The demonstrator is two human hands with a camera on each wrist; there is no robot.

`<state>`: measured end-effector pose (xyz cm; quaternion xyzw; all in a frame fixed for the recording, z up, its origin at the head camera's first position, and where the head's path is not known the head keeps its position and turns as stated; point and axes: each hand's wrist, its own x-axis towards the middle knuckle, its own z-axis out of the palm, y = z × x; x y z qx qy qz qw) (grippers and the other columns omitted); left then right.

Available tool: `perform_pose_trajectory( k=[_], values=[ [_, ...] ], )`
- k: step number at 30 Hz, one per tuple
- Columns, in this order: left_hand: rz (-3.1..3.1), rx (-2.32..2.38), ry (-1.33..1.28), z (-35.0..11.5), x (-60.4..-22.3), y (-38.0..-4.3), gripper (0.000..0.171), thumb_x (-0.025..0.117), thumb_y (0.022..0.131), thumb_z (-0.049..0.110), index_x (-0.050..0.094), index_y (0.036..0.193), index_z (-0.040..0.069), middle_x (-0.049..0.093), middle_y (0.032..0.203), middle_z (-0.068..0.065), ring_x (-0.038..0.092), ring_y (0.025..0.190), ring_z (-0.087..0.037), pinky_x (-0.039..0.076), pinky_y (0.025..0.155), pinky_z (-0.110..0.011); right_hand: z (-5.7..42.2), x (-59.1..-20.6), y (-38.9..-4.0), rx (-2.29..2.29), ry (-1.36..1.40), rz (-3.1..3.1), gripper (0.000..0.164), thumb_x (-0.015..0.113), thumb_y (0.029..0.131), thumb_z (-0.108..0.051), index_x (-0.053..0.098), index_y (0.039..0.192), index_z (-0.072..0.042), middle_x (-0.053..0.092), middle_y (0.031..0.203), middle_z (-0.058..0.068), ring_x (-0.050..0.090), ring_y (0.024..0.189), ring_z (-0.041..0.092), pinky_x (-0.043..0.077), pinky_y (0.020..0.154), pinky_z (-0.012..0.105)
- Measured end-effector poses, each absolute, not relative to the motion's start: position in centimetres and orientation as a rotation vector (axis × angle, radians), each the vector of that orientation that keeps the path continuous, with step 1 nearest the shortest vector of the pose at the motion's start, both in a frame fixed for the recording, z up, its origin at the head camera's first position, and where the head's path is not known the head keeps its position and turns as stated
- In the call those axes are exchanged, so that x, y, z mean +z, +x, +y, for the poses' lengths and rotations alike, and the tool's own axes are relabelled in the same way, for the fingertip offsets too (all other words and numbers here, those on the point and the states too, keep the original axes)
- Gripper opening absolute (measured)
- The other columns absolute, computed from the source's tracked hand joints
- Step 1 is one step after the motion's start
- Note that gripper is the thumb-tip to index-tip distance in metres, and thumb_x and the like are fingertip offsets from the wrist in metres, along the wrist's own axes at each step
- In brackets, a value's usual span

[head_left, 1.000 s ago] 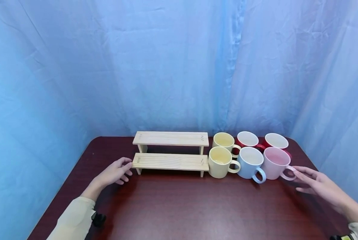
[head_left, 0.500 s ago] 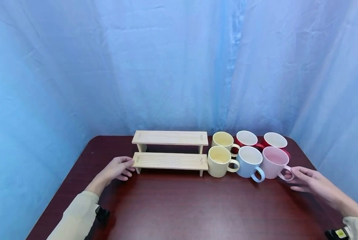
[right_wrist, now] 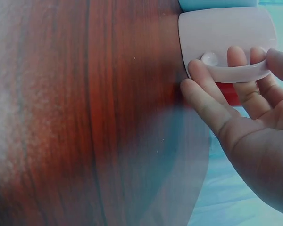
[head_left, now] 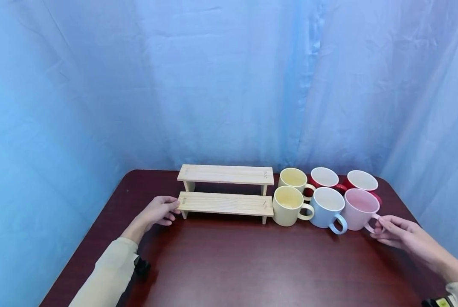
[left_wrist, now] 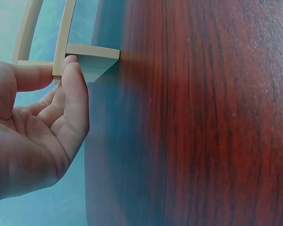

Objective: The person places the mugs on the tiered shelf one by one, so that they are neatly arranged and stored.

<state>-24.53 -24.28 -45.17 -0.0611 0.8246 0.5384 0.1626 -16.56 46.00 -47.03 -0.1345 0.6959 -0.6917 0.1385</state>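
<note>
A two-tier wooden rack stands at the back of the table, its lower shelf (head_left: pixel 226 203) in front of the raised upper shelf (head_left: pixel 226 174). My left hand (head_left: pixel 157 213) pinches the lower shelf's left end, one fingertip on top and another beneath, as the left wrist view shows. At the right, my right hand (head_left: pixel 407 234) holds the handle of a pink mug (head_left: pixel 356 213). In the right wrist view, fingers pass through the mug's handle (right_wrist: pixel 236 74) with the thumb on its upper end. The mug stands upright beside a light blue mug (head_left: pixel 323 213).
Two yellow mugs, the front one (head_left: pixel 284 212) next to the rack, make up the left end of the mug group. Behind the blue and pink mugs are two red mugs with white insides, the nearer-left one (head_left: pixel 325 177) partly hidden. A blue curtain (head_left: pixel 229 85) hangs behind the dark table (head_left: pixel 252 264).
My right fingers have moved further through the pink mug's handle and closed around it. My left hand has come onto the shelf end and pinches it. The head view has shifted slightly.
</note>
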Motion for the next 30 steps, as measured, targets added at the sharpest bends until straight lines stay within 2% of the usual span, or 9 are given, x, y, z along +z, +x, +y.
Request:
perform_pose_trajectory(
  k=[6, 14, 21, 24, 30],
  values=[
    [2.337, 1.542, -0.159, -23.7, -45.0, -25.3, 0.039, 0.054, 0.106, 0.022, 0.053, 0.134, -0.005, 0.069, 0.097, -0.012, 0.06, 0.065, -0.015, 0.057, 0.059, -0.029, 46.5, -46.4, -16.0, -1.964, -0.353, 2.097, 0.024, 0.037, 0.11, -0.002, 0.059, 0.114, 0.006, 0.071, 0.102, 0.013, 0.073, 0.099, 0.023, 0.057, 0.087, 0.036],
    [2.317, 1.539, -0.155, -22.9, -45.2, -25.4, 0.04, 0.056, 0.106, 0.024, 0.053, 0.134, -0.003, 0.069, 0.103, -0.016, 0.061, 0.066, -0.016, 0.056, 0.06, -0.03, 47.5, -44.1, -14.4, -1.884, -0.318, 2.223, 0.031, 0.036, 0.11, -0.002, 0.066, 0.118, -0.003, 0.07, 0.103, 0.008, 0.073, 0.102, 0.019, 0.057, 0.085, 0.028],
    [2.334, 1.531, -0.173, -24.0, -45.1, -24.8, 0.041, 0.056, 0.105, 0.025, 0.053, 0.134, -0.004, 0.069, 0.102, -0.015, 0.061, 0.069, -0.017, 0.057, 0.06, -0.029, 45.3, -41.2, -14.9, -2.017, -0.468, 2.086, 0.033, 0.033, 0.108, 0.005, 0.064, 0.117, 0.001, 0.069, 0.104, 0.01, 0.073, 0.101, 0.023, 0.057, 0.085, 0.037],
    [2.332, 1.525, -0.201, -24.4, -44.9, -24.4, 0.041, 0.057, 0.105, 0.026, 0.053, 0.134, -0.003, 0.07, 0.104, -0.016, 0.062, 0.069, -0.018, 0.057, 0.06, -0.029, 44.3, -39.8, -15.6, -2.034, -0.502, 2.071, 0.033, 0.034, 0.107, 0.007, 0.065, 0.117, 0.0, 0.068, 0.104, 0.011, 0.073, 0.1, 0.024, 0.058, 0.083, 0.04],
    [2.329, 1.545, -0.21, -24.3, -45.2, -24.0, 0.04, 0.057, 0.105, 0.026, 0.054, 0.133, -0.002, 0.071, 0.103, -0.016, 0.062, 0.069, -0.018, 0.056, 0.059, -0.029, 43.4, -37.4, -15.8, -1.99, -0.438, 2.125, 0.03, 0.036, 0.109, 0.002, 0.065, 0.116, 0.0, 0.066, 0.105, 0.007, 0.072, 0.103, 0.023, 0.057, 0.084, 0.041]
  ],
)
